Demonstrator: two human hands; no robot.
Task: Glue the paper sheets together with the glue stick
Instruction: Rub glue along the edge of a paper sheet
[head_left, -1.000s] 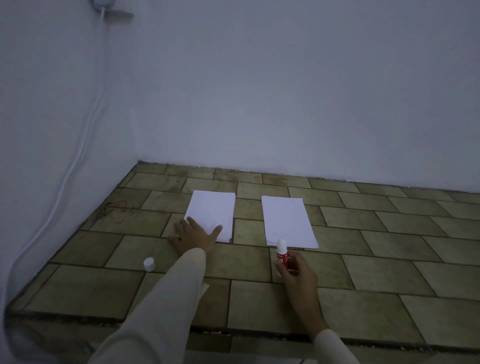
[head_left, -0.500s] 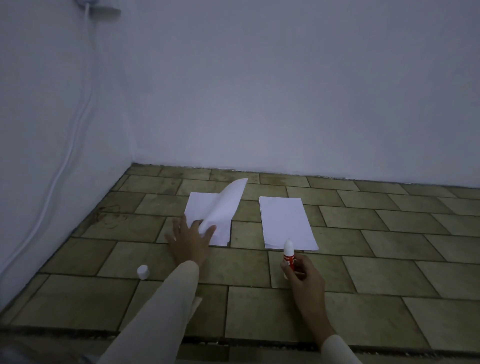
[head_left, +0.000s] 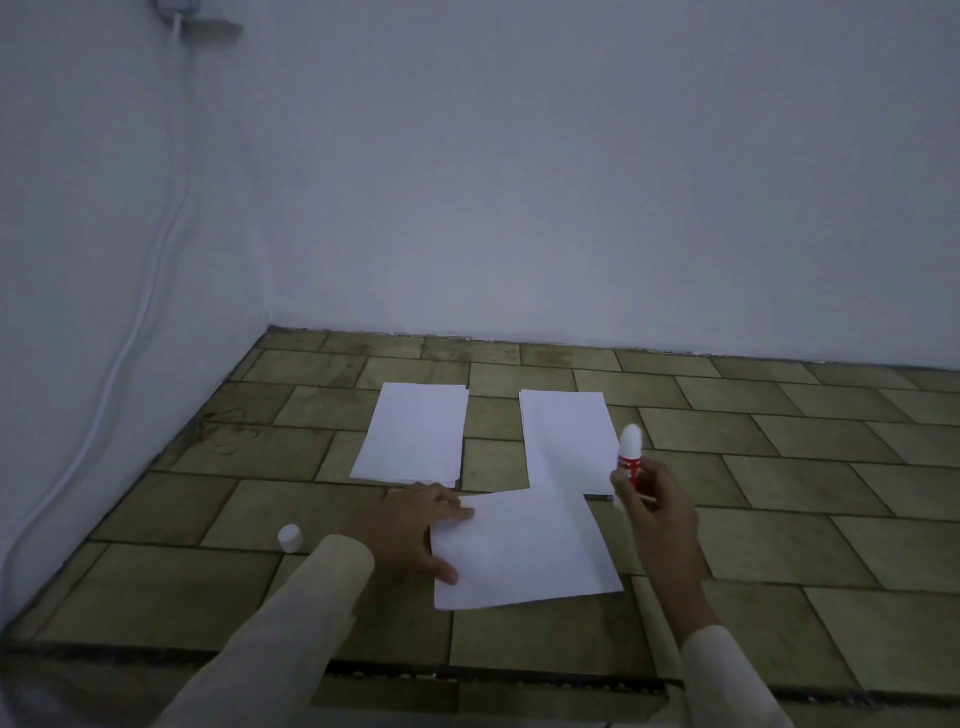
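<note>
Two stacks of white paper lie on the tiled floor, the left stack (head_left: 414, 434) and the right stack (head_left: 566, 439). A single white sheet (head_left: 524, 548) lies nearer to me, overlapping the right stack's near edge. My left hand (head_left: 415, 530) holds this sheet at its left edge, fingers on top and thumb at the lower corner. My right hand (head_left: 657, 512) grips the red and white glue stick (head_left: 629, 457) upright, uncapped, just right of the sheet and above the floor. The white cap (head_left: 289, 538) stands on the floor to the left of my left hand.
White walls meet in a corner at the back left. A white cable (head_left: 150, 270) runs down the left wall to the floor. The tiled surface ends in a dark edge (head_left: 467, 675) close to me.
My left hand lifted the top sheet off the left stack and brought it down flat in front of me. My right hand rose and moved right with the glue stick.
</note>
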